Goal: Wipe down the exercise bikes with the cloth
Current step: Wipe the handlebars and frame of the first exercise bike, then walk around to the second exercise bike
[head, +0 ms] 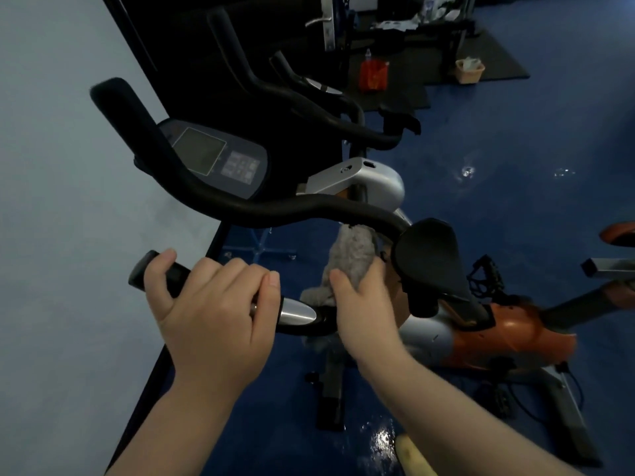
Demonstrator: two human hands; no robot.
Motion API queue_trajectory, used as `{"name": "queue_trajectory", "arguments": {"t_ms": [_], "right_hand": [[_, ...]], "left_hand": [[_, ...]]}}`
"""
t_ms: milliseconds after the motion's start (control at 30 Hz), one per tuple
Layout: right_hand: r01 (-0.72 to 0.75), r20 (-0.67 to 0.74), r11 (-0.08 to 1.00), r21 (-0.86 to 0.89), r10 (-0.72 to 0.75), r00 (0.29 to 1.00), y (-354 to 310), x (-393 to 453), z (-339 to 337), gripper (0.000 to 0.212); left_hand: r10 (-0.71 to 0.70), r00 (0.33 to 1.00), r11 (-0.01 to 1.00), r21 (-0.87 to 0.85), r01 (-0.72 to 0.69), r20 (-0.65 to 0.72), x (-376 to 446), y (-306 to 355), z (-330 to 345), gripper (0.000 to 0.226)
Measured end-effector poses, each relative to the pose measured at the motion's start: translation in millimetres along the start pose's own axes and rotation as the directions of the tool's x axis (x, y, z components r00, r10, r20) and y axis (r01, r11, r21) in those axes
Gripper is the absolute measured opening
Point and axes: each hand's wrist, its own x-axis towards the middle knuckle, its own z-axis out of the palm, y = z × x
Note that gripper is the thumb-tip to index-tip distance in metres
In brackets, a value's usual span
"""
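An orange and silver exercise bike (508, 331) stands below me, with black curved handlebars (281, 209), a grey console screen (214, 159) and a black saddle (429, 259). My left hand (209, 310) grips the near handlebar end, fingers curled over the bar beside its silver cap (297, 310). My right hand (364, 310) holds a grey cloth (350, 255) against the bike's stem between the handlebars and the saddle. The lower part of the cloth is hidden behind my hand.
A pale wall (51, 201) runs along the left. A second bike's black handlebars (309, 97) stand just beyond. The blue floor (515, 149) has wet shiny patches. A red bag (372, 73), a small basket (469, 70) and black mats (498, 56) lie farther back.
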Motion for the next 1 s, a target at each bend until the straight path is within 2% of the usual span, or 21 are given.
{"name": "queue_trajectory", "arguments": {"t_ms": [100, 167, 267, 400, 467, 600, 667, 767, 867, 933, 1000], "right_hand": [[-0.005, -0.064, 0.977, -0.212, -0.009, 0.998, -8, 12, -1, 0.023], [-0.008, -0.107, 0.962, -0.271, -0.022, 0.994, -15, 17, -1, 0.031], [0.031, -0.12, 0.962, -0.271, -0.065, 0.991, -13, 7, 0, 0.036], [0.143, -0.131, 0.982, -0.126, -0.159, 0.978, 7, -35, 10, 0.043], [0.203, -0.136, 0.975, -0.091, -0.214, 0.967, 17, -57, 11, 0.04], [0.321, -0.111, 0.935, -0.152, -0.338, 0.935, 25, -81, -4, 0.016], [0.377, -0.039, 0.898, -0.227, -0.395, 0.918, 29, -90, -17, 0.019], [0.318, 0.054, 0.902, -0.292, -0.316, 0.947, 44, -104, -46, 0.017], [0.16, 0.065, 0.941, -0.299, -0.147, 0.987, 69, -118, -90, 0.023], [0.092, 0.025, 0.92, -0.38, -0.09, 0.996, 88, -126, -127, 0.023], [0.057, 0.007, 0.84, -0.54, -0.063, 0.998, 107, -134, -170, 0.024]], "left_hand": [[0.018, 1.0, 1.0, 0.007, -0.018, 0.0, -2, -1, 2, 0.039], [0.024, 1.0, 1.0, 0.001, -0.024, 0.004, -1, -2, 1, 0.038], [0.038, 0.999, 0.999, -0.025, -0.037, 0.026, -6, -1, -1, 0.037], [0.087, 0.996, 0.993, -0.079, -0.085, 0.024, -11, -5, 1, 0.034], [0.113, 0.993, 0.989, -0.099, -0.111, 0.015, -13, -9, 2, 0.031], [0.156, 0.986, 0.976, -0.162, -0.143, 0.066, -16, -11, -4, 0.03], [0.136, 0.983, 0.965, -0.239, -0.104, 0.121, -20, -5, -9, 0.028], [0.067, 0.974, 0.919, -0.394, 0.023, 0.215, -39, 16, -19, 0.033], [0.033, 0.932, 0.755, -0.62, 0.214, 0.361, -69, 57, -31, 0.045], [0.101, 0.887, 0.641, -0.711, 0.288, 0.45, -94, 91, -35, 0.05], [0.218, 0.832, 0.593, -0.746, 0.302, 0.511, -120, 130, -32, 0.05]]}}
